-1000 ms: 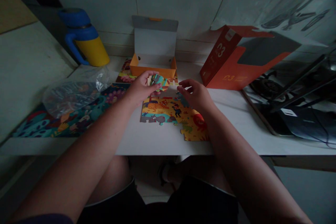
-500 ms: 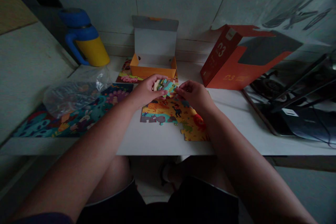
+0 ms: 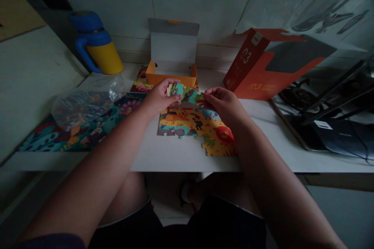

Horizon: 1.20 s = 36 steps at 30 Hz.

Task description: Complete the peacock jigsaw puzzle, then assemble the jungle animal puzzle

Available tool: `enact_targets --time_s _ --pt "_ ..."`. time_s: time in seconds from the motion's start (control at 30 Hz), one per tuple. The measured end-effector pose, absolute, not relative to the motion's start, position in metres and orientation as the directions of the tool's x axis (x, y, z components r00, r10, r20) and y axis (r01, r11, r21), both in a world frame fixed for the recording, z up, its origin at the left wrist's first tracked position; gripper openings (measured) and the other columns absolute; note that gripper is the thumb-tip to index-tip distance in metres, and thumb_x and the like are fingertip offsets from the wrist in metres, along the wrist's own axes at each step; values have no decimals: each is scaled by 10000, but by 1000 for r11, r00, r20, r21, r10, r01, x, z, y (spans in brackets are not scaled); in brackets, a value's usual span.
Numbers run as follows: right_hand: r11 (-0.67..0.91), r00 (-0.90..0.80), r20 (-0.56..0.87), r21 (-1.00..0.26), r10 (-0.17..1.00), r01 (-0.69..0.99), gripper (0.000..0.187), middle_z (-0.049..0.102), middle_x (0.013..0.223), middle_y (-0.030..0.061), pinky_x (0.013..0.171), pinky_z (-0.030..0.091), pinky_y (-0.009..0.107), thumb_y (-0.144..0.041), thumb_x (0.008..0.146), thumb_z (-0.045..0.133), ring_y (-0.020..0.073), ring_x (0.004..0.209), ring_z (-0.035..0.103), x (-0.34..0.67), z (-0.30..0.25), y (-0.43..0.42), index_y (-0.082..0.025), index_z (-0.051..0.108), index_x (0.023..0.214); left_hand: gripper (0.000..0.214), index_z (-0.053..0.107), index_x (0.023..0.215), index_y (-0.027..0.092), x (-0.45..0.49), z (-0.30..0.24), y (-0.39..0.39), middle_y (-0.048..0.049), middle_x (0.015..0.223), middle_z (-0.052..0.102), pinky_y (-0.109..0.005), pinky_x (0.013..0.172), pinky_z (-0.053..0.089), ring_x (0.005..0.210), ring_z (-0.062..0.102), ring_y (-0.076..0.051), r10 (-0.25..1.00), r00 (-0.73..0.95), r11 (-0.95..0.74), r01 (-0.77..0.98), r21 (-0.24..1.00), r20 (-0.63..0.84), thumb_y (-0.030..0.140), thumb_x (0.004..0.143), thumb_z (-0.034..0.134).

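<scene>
A partly joined colourful jigsaw (image 3: 194, 126) lies on the white table (image 3: 175, 153) in front of me. Just above its far edge both my hands hold a joined strip of puzzle pieces (image 3: 187, 93), teal and green. My left hand (image 3: 159, 97) pinches the strip's left end with thumb and fingers. My right hand (image 3: 223, 103) pinches its right end. The strip hovers a little over the table, close to the jigsaw's top edge.
An open orange box (image 3: 171, 76) with a raised white lid stands behind the hands. A larger red-orange carton (image 3: 257, 70) lies to the right. At left are a finished puzzle (image 3: 84, 126), a clear plastic bag (image 3: 78, 105) and a blue-and-yellow jug (image 3: 97, 44). A dark stove (image 3: 330, 120) sits far right.
One second ago my left hand alone held the pieces. My right hand has come in and taken the other end, and the strip now spans between both hands.
</scene>
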State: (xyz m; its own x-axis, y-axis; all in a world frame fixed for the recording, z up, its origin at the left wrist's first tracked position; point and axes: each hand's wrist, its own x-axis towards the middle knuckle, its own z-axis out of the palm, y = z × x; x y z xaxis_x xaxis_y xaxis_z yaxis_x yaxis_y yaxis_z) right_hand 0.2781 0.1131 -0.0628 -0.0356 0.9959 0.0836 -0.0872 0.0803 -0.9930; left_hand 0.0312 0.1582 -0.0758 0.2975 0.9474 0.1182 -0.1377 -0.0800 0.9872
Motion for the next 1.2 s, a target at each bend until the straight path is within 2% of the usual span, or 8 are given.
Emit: enact_targets --time_s 0.13,0.27,0.4,0.6,0.73,0.9,1.2 --pt "32 8 32 -999 999 -5 468 749 825 28 710 653 283 -495 665 1002 171 730 756 279 -62 97 -191 698 850 520 626 1270 231 30 -75 165 -43 1206 688 -352 838 686 981 729 -173 968 221 -87 -150 985 119 20 826 798" --pt "-72 52 -68 -994 996 81 453 772 848 64 697 654 313 -529 722 963 214 753 785 282 -64 50 -191 694 858 493 631 1259 242 31 -72 166 -44 1203 690 -325 810 685 956 729 -162 976 191 -78 -148 986 106 3 852 774" --pt "-164 133 -149 -980 980 115 433 781 843 67 653 627 307 -554 781 923 210 722 764 283 -72 -12 -208 674 857 489 636 1249 243 34 -73 165 -42 1205 692 -312 799 686 948 729 -158 975 198 -66 -155 986 97 -9 853 772" --pt "-220 196 -205 -974 959 59 418 788 873 74 671 603 313 -562 847 896 239 779 775 267 -87 -74 -220 671 933 483 639 1224 240 33 -70 161 -36 1164 701 -291 757 679 878 722 -143 979 184 -59 -159 986 88 -36 847 761" --pt "-234 148 -219 -968 965 94 398 783 850 71 672 587 324 -569 880 856 253 773 775 238 -85 -83 -226 660 927 480 638 1213 235 30 -68 161 -32 1159 697 -306 763 682 852 709 -131 982 162 -65 -181 981 95 -53 846 748" --pt "-175 64 -168 -975 984 134 273 786 862 55 679 549 308 -458 913 802 248 817 778 202 -82 -78 -239 639 908 487 629 1221 253 26 -73 167 -21 1127 699 -321 789 680 892 714 -144 984 148 -65 -203 977 96 -39 854 757" --pt "-200 88 -187 -964 978 177 238 808 837 75 625 544 334 -443 892 781 293 806 791 177 -82 -51 -255 636 914 484 622 1253 253 26 -71 166 -37 1164 710 -348 828 681 933 716 -164 982 148 -81 -220 972 115 -27 878 746"
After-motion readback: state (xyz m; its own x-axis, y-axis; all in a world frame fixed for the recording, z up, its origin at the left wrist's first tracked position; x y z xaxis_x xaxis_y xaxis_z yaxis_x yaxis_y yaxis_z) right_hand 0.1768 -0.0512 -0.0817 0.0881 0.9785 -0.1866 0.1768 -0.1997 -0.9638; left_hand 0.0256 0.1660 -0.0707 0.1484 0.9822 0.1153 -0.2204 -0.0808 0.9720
